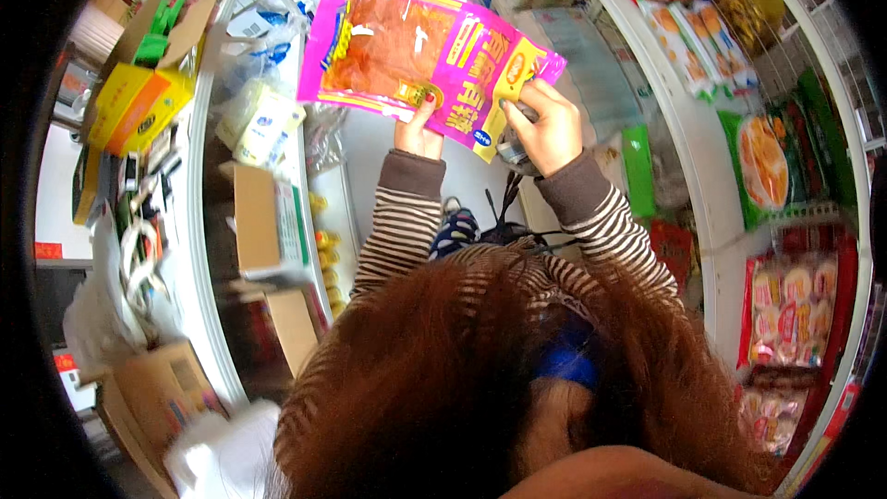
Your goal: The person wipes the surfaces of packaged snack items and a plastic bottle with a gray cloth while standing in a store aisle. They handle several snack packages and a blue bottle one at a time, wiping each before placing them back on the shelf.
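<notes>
A large flat pink and yellow plastic food packet is held up in front of me, tilted, with a clear window showing orange-brown food inside. My left hand grips its lower edge, the thumb lying over the front near a gold seal. My right hand pinches the yellow lower right corner between thumb and fingers. The parts of my fingers behind the packet are hidden. The packet bears printed writing. Just below my right hand is a dark, partly hidden object that I cannot make out.
On the right, white shelving carries bagged foods, including a green packet and a red-edged packet. A white counter runs along the left, with a yellow box. Cardboard boxes stand on shelves beneath it. Grey floor shows between.
</notes>
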The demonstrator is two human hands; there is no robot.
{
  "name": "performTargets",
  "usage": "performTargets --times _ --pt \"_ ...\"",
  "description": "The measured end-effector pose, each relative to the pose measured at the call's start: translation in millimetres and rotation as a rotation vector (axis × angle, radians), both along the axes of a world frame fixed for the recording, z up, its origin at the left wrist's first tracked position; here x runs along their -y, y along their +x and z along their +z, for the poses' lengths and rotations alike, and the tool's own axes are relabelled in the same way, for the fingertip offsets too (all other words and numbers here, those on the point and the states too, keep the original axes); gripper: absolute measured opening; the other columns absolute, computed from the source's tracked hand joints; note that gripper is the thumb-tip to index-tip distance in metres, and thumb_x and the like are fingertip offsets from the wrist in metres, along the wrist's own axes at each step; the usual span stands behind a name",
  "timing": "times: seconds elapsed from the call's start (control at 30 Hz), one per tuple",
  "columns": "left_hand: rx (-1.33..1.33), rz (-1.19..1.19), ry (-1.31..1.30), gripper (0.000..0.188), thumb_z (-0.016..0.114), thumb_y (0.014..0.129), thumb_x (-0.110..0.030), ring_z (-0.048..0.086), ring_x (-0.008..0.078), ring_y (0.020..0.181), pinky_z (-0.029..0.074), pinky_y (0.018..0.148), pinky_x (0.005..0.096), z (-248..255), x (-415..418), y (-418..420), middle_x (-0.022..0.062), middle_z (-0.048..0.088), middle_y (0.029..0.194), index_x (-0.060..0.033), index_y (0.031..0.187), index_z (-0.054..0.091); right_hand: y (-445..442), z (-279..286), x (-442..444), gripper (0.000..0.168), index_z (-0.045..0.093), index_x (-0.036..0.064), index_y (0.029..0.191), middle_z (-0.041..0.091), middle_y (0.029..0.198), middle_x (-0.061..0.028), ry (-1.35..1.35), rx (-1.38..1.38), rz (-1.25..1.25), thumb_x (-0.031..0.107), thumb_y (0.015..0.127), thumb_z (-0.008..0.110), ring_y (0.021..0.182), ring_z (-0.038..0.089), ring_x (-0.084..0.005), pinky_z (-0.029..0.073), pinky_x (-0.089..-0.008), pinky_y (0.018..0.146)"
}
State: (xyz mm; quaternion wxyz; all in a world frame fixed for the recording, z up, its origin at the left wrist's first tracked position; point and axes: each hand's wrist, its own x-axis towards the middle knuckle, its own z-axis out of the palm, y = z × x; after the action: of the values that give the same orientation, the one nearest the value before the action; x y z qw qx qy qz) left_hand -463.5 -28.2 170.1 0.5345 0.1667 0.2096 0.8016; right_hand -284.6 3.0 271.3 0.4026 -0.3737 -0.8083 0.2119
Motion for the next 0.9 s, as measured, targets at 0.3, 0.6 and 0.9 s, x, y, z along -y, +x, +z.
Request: performTargets --times 0.3,0.6,0.9 --pt "0.182 0.055 -0.009 0.043 0.058 0.079 -0.006 0.047 0.0231 0.107 0.036 0.093 0.042 0 -118 -122 0.0073 0.05 0.114 -0.0045 0.119 0.041 -124 -20 -154 0.027 0.057 -0.001 0.087 0.06 0.082 -0.0122 -0.394 -0.183 -0.055 0.016 0.069 0.068 0.077 0.059 -0.0206 0.045 -0.0305 0.072" --pt "0.098 0.143 0.247 0.042 0.061 0.076 -0.005 0.047 0.0219 0.107 0.032 0.097 0.0422 21 -186 -217 0.0055 0.052 0.112 -0.0069 0.115 0.046 -208 21 -205 0.03 0.058 0.004 0.09 0.051 0.095 -0.0126 -0.052 -0.161 0.084 0.011 0.064 0.072 0.089 0.052 -0.0254 0.043 -0.032 0.078" --pt "0.085 0.113 0.432 0.044 0.064 0.073 -0.006 0.04 0.0239 0.115 0.025 0.102 0.0445 29 -281 -282 0.0059 0.049 0.119 -0.008 0.115 0.048 -259 23 -299 0.036 0.063 0.009 0.095 0.043 0.103 -0.0082 0.122 -0.254 0.269 0.008 0.061 0.074 0.066 0.046 -0.0141 0.044 -0.0271 0.065"
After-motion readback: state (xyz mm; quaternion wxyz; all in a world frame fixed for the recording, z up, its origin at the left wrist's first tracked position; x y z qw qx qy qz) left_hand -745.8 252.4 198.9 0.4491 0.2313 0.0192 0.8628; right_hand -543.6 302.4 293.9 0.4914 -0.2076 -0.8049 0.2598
